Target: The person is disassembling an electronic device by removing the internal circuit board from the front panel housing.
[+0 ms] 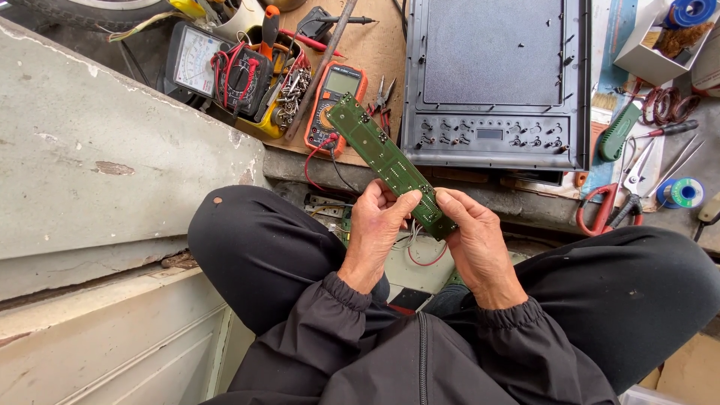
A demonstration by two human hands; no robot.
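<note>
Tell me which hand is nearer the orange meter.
Left. The left hand holds the green circuit board just below the orange meter; the right hand grips the board's lower end, farther to the right.

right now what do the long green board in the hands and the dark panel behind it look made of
Green circuit board: looks like rigid laminate with a glossy green coating, dotted with small solder points. Dark panel: probably moulded plastic, matte grey-black, with a finely textured centre. Both hands, left and right, grip the board's near end.
</note>
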